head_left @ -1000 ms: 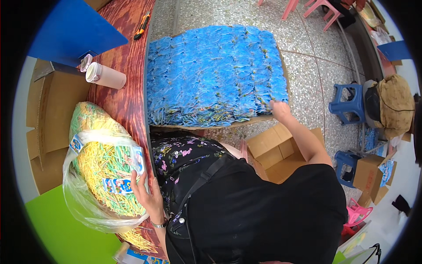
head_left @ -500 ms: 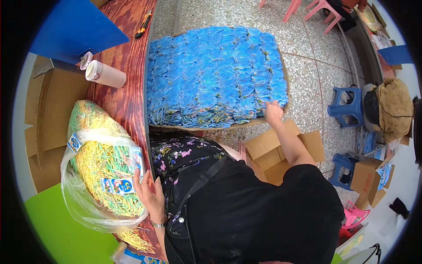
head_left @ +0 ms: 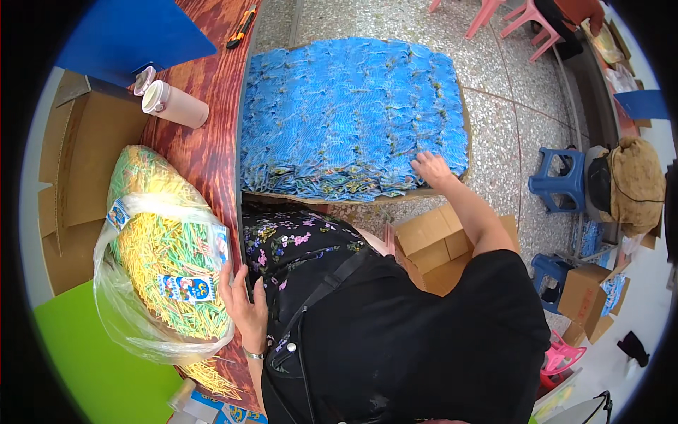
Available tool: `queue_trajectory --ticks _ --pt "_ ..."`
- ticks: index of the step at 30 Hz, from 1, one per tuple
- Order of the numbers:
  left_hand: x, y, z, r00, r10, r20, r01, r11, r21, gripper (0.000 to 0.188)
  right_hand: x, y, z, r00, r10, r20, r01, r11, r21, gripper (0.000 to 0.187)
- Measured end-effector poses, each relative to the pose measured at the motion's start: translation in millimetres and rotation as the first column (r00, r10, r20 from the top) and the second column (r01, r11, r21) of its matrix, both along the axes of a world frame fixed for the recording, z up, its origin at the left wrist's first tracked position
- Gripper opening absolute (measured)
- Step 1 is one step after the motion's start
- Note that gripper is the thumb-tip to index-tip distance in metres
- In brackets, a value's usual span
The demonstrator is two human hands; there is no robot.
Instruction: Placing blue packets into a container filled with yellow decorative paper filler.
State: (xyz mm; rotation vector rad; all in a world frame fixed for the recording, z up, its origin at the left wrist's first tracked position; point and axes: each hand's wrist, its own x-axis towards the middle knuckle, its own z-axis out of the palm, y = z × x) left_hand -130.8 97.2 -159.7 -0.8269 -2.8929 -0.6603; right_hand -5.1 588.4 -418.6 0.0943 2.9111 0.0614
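My left hand (head_left: 244, 305) hovers at the table's edge, fingers apart and holding nothing visible, beside a clear plastic bag (head_left: 113, 318) of thin yellow and green paper-like strips (head_left: 159, 247). A small blue-and-white printed packet (head_left: 194, 288) lies on those strips. My right hand (head_left: 432, 169) rests on the near right part of a large cardboard box (head_left: 467, 127) filled with tightly packed rows of small blue packets (head_left: 339, 106). Its fingers are slightly bent and spread over the packets, with none lifted out.
On the red wood-grain table (head_left: 205, 42) stand a pink flask (head_left: 176, 104) with its lid up and a box cutter (head_left: 242, 27). An open carton (head_left: 441, 244) sits under my right arm. Blue stools (head_left: 558, 177) stand at right; another person's hand (head_left: 595, 25) shows at the far right.
My right hand has shifted left across the packets, its fingers now more spread. My left hand stays beside the bag. The whole view has shifted slightly.
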Motion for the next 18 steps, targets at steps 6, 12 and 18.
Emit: queue_trajectory --ticks 6,12,18 --pt "-2.6 -2.7 -1.9 0.997 0.054 0.051 -0.057 0.997 0.059 0.035 15.9 0.0 8.8 0.971 -0.202 -0.13 0.193 0.978 -0.073 0.017" --pt "-8.5 -9.9 -3.9 0.999 0.031 -0.009 -0.03 0.998 0.06 0.035 13.9 6.0 15.7 0.962 -0.19 -0.198 0.21 0.974 0.085 0.008" --pt "1.4 -29.4 -0.4 0.999 0.048 -0.021 -0.046 0.994 0.101 0.04 -0.5 9.2 22.0 0.97 -0.241 -0.032 0.243 0.969 0.056 0.041"
